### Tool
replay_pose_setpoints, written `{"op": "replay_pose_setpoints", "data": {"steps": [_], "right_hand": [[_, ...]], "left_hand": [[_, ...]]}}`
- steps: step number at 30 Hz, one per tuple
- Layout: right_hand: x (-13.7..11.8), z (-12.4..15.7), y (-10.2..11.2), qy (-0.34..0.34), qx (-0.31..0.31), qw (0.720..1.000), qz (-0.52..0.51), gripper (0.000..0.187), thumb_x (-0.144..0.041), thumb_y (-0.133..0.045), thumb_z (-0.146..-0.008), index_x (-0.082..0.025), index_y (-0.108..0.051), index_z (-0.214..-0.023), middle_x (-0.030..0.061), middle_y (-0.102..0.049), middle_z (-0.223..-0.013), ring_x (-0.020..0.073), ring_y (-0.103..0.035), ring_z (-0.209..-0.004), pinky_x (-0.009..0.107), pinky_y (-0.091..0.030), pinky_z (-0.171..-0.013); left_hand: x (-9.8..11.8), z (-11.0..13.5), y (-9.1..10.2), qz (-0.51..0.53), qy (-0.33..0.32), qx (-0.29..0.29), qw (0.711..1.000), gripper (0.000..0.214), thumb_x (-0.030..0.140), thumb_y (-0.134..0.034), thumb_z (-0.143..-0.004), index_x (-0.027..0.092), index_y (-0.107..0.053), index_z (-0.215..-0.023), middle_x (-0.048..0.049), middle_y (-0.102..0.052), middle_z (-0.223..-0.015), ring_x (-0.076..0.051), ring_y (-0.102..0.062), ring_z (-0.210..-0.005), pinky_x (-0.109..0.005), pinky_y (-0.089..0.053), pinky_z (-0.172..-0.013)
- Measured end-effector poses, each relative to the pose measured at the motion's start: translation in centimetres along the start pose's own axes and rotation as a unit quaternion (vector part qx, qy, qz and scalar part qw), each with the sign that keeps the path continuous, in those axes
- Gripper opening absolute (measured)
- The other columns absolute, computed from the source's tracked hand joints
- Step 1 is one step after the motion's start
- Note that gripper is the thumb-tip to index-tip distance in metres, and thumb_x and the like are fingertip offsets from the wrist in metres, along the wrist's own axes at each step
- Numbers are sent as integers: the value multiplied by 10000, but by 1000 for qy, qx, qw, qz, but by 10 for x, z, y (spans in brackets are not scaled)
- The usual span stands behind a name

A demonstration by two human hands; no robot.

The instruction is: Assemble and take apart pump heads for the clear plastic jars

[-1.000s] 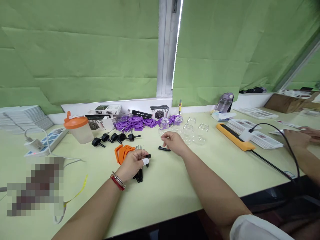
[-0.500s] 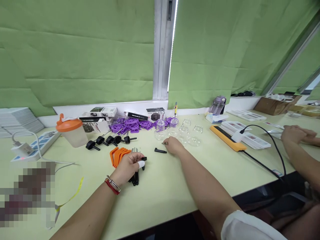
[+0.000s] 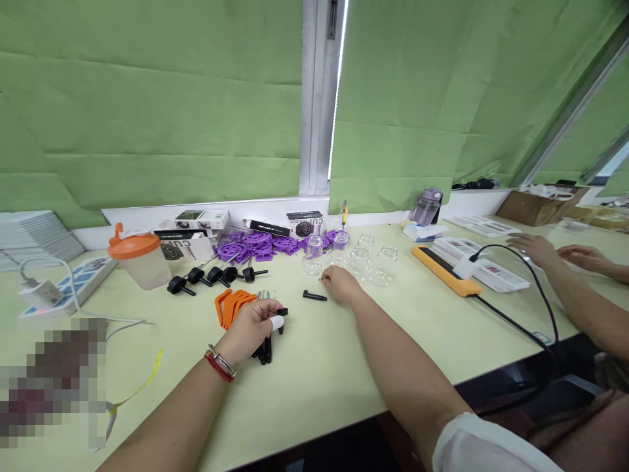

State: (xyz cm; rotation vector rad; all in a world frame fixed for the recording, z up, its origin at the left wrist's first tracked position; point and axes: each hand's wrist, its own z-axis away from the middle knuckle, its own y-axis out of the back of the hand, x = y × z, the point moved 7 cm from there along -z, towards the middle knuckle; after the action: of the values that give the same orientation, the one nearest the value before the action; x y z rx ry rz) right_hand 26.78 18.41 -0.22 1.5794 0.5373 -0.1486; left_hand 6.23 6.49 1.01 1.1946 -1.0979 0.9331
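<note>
My left hand (image 3: 253, 324) is closed around a bundle of black rods (image 3: 264, 346), with a white cot on one fingertip, just right of a stack of orange clips (image 3: 230, 305). My right hand (image 3: 340, 283) rests on the table with its fingers pinched on a tiny piece I cannot name. A single black rod (image 3: 314, 296) lies just left of that hand. Several clear glass cups (image 3: 361, 255) stand right behind it.
Purple plastic parts (image 3: 260, 244), black knobbed pins (image 3: 209, 275), small boxes (image 3: 196, 219) and an orange-lidded cup (image 3: 139, 259) line the back. A power strip (image 3: 69, 285) is at left, an orange device (image 3: 445, 270) with a cable at right. Another person's hands (image 3: 555, 252) work at far right.
The view turned a little to the right. My right hand closed into a pinch beside the black rod. The other person's hands moved apart over the cards.
</note>
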Motion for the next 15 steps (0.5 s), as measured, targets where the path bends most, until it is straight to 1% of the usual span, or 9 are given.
{"op": "replay_pose_setpoints", "data": {"steps": [3,8,12,15], "right_hand": [[4,0,-2,-12,-11,1000,1,153,-213,-467,-857,-208,-620,-873,41,-657,-924,155,-562,-792,229,-336,-609],[7,0,-1,-26,-6,1000,10,202,-252,-417,-899,-222,-600,-981,56,-659,-963,172,-570,-808,240,-337,-612],[9,-3,-5,-35,-9,999,20,224,-213,-452,-876,-211,-607,-1038,81,-659,-989,195,-584,-853,253,-351,-646],[9,-4,-7,-38,-14,999,22,239,-173,-478,-852,-188,-623,-1042,103,-660,-994,210,-591,-879,261,-358,-668]], "left_hand": [[-1,0,0,-6,-4,-2,1000,202,250,-658,-653,163,-610,-829,13,-603,-707,-87,-482,-577,-205,-376,-510],[1,1,1,-16,-8,-1,1000,197,256,-656,-650,167,-613,-820,11,-607,-704,-91,-488,-574,-209,-381,-512],[3,2,1,-22,-7,2,1000,193,252,-650,-650,165,-610,-817,13,-597,-689,-91,-485,-568,-207,-378,-506],[2,1,0,-22,-7,0,1000,204,256,-650,-653,160,-612,-830,9,-600,-700,-91,-489,-570,-204,-378,-501]]}}
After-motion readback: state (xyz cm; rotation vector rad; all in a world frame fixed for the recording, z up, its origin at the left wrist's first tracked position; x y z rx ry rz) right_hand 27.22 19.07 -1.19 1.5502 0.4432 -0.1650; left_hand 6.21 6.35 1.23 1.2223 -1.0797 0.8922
